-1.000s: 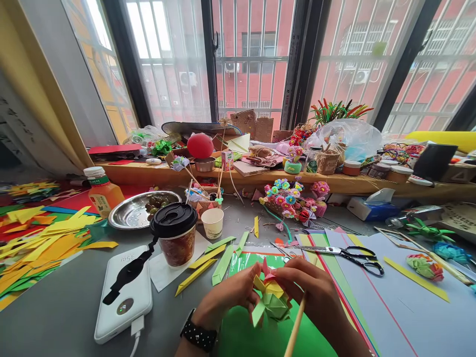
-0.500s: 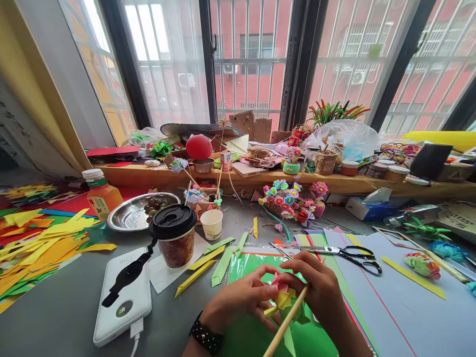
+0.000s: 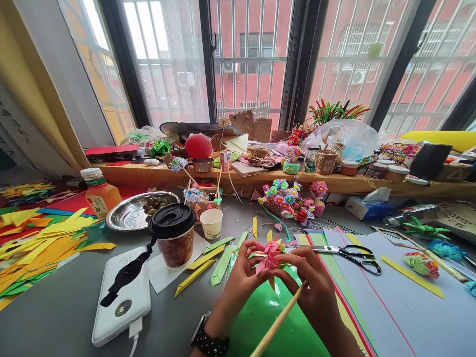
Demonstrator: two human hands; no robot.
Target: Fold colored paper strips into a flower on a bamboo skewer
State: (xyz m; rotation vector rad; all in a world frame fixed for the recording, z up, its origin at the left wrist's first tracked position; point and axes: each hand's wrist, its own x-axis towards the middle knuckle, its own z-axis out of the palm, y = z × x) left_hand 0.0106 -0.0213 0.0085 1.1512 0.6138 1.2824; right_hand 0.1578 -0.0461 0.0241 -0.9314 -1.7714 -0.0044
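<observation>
While I watch through the head camera, the left hand [image 3: 241, 278] and the right hand [image 3: 316, 287] meet over a glossy green sheet [image 3: 260, 317] near the front edge of the grey surface [image 3: 55, 317]. Between them sits a pink paper flower [image 3: 268, 252], held clear of the sheet. My left fingers are clenched on its near left petals, thumb in front. My right fingers pinch its underside from the other side, where a wooden stick [image 3: 278, 321] comes out and slants down toward the bottom of the view. A black watch strap [image 3: 208, 341] circles the left wrist.

Just right of the flower lie scissors [image 3: 349, 255] with black handles on stacked coloured paper. To the left stand a coffee cup [image 3: 173, 238] with a black lid and a small paper cup [image 3: 211, 223], with folded yellow and green strips between them and the hands. A white power bank [image 3: 122, 300] lies further left, well apart from the flower.
</observation>
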